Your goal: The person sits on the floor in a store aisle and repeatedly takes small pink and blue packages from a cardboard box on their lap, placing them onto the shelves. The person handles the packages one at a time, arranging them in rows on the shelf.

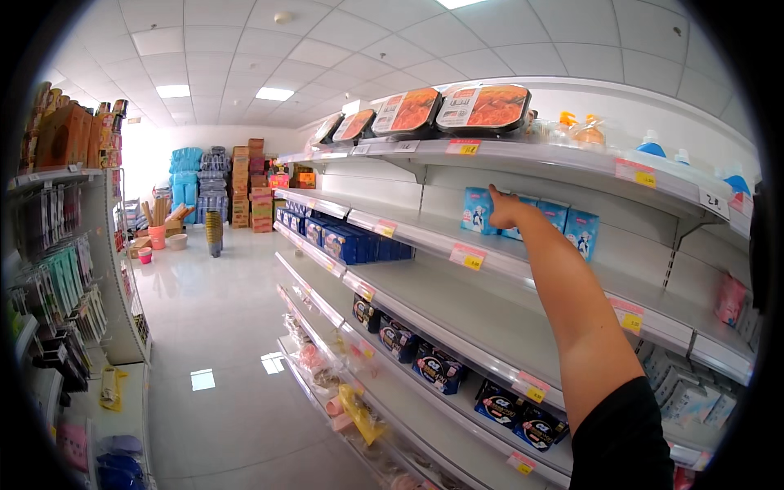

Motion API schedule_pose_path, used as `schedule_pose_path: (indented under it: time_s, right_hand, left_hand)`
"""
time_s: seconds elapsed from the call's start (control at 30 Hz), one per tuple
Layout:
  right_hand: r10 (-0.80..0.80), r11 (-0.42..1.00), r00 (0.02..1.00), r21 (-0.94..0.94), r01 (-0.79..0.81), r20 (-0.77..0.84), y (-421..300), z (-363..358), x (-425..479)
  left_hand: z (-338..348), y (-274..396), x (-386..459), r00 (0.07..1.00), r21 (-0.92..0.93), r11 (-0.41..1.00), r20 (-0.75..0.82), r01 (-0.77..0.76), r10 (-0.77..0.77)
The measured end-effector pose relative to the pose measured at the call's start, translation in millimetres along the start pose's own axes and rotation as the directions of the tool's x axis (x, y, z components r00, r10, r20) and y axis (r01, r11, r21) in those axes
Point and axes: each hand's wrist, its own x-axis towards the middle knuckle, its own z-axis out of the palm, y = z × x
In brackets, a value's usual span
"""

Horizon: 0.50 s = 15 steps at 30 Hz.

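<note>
My right hand (pixel 507 209) reaches over the second shelf from the top, in front of a row of light-blue packets (pixel 477 211). Its index finger lies against or just before the upper edge of the left packet; whether it grips that packet is hard to tell. The forearm hides parts of the packets behind it, while another light-blue packet (pixel 582 233) stands upright at the row's right end. My left hand is out of view. On the shelf below, dark-blue packs (pixel 343 242) stand in a row at the left.
Plastic-topped food trays (pixel 484 110) and pump bottles (pixel 589 130) line the top shelf. Black packs (pixel 438 367) sit lower down. A yellow bag (pixel 358 413) juts from a lower shelf beside the aisle floor (pixel 233 331). Stacked cartons (pixel 240 187) and another shelf unit (pixel 122 257) stand beyond and left.
</note>
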Motion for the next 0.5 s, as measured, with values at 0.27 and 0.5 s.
schedule_pose_path:
  time_s: [0.27, 0.5]
  right_hand:
    - [-0.100, 0.991, 0.987, -0.097, 0.087, -0.129, -12, 1, 7]
    - [-0.072, 0.990, 0.997, -0.119, 0.070, -0.016, -7, 6, 20]
  left_hand:
    - [-4, 42, 7, 0.996, -0.220, 0.975, 0.079, -0.018, 0.036]
    - [-27, -10, -27, 0.990, -0.130, 0.981, 0.006, 0.141, -0.141]
